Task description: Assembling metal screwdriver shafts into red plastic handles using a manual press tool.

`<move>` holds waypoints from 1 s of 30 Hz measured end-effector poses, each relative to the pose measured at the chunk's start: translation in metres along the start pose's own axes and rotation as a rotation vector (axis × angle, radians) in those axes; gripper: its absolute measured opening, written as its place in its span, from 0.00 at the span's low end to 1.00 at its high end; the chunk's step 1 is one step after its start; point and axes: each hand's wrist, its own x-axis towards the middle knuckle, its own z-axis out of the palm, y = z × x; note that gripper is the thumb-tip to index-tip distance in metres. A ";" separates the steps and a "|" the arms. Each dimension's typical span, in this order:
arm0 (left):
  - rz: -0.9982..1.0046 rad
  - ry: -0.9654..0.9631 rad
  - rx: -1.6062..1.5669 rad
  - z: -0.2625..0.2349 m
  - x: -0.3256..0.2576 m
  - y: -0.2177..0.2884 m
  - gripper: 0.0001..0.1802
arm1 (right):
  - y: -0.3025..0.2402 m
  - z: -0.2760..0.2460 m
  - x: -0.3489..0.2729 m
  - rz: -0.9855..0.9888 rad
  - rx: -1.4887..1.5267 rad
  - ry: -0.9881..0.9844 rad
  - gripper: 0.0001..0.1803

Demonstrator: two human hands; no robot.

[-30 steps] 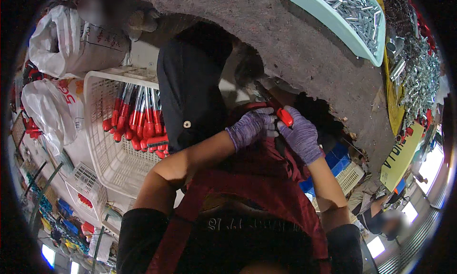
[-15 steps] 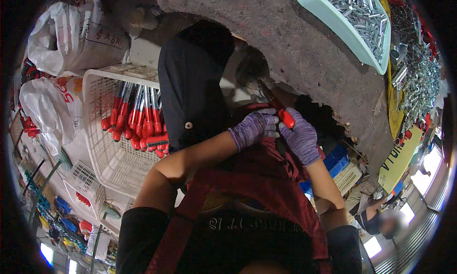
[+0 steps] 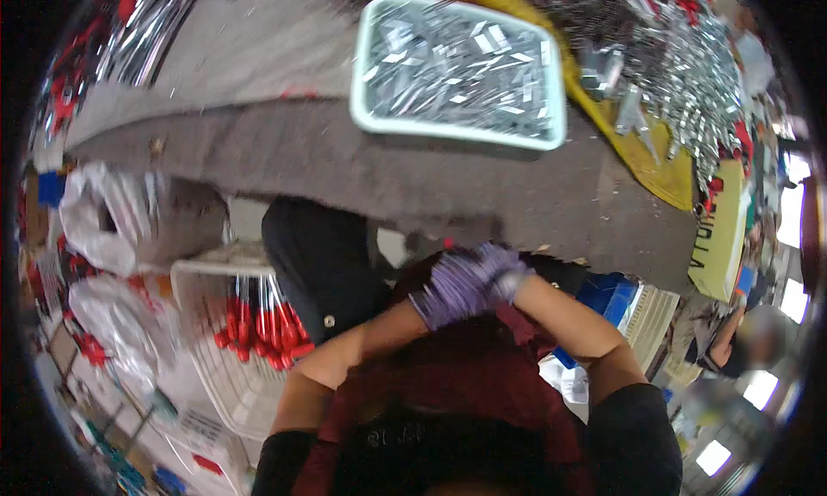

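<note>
A: Where should I look first?
B: At the small red piece, on the person's side of the pale tray. It shows just past the gloves; the blur hides whether it is held

A: And the hands?
B: Together, nearer the person than the tray. The left hand and right hand meet or overlap, both in purple knit gloves, in front of the dark red apron. Whether they clamp anything I cannot tell

A: Which step would you call it?
B: Close two-handed work, I'd judge, its detail hidden under the gloves. A next move would call for a sure grip and the hands kept from snagging each other

A: What lies further out?
B: The tray stands on the cloth-covered worktop, full of shiny metal pieces. Left of the tray and nearer the person is a white crate with red-handled tools; right of the tray, past a yellow strip, is a heap of metal parts
</note>
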 end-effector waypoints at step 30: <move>-0.294 -0.246 0.387 0.051 0.005 -0.068 0.19 | -0.012 -0.017 -0.024 -0.179 -0.795 0.065 0.18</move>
